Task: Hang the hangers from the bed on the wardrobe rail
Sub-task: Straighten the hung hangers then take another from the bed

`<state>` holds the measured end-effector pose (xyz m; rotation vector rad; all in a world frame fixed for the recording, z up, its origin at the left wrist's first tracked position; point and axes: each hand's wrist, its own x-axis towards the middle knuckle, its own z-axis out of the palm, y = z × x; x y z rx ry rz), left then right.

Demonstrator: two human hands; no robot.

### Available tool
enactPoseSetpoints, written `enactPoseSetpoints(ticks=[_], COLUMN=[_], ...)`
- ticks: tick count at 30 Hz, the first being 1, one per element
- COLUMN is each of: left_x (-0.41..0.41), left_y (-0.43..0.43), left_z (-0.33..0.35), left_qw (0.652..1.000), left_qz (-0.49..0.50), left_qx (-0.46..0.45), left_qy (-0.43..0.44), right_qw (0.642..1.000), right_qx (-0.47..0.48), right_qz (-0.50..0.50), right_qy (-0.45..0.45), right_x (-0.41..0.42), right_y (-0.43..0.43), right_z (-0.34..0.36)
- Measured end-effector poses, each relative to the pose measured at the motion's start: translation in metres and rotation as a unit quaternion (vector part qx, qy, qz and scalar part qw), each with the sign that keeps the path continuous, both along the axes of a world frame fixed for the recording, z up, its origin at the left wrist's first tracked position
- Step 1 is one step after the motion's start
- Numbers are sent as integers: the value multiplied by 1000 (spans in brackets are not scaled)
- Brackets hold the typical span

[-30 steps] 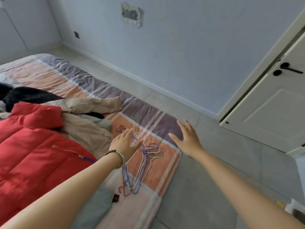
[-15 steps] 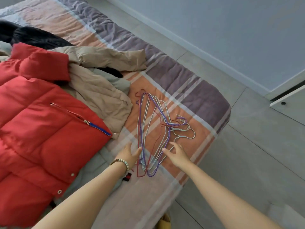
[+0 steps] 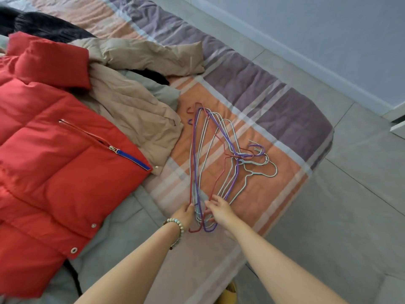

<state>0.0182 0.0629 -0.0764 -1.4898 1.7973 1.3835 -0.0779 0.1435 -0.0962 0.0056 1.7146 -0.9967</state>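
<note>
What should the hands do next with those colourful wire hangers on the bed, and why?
Probably close both hands round the near ends of the colourful wire hangers and lift them as one bunch. The left hand and right hand are at those ends, the pile lies flat on the striped blanket, and the hooks overlap.

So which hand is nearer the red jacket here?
Left. The left hand is just right of the red jacket, at the near end of the hangers; the right hand is further right, across the hanger wires.
</note>
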Motion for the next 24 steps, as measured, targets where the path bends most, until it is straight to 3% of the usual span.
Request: enactPoseSetpoints(ticks=[7, 12, 19, 24], left_x=[4, 6, -5, -29], left_y=[-4, -4, -17, -25], left_z=[27, 68, 177, 268], left_qw=[976, 945, 898, 878], left_qz=[152, 199, 159, 75], left_qx=[-96, -160, -201, -223], left_qy=[125, 205, 358, 417], right_qw=[998, 991, 960, 932], right_qx=[-53, -123, -271, -350], right_qz=[-27, -38, -71, -90], right_qy=[1, -17, -11, 37], right_x=[5, 5, -12, -24], right_y=[-1, -7, -10, 8], right_z=[32, 87, 208, 313])
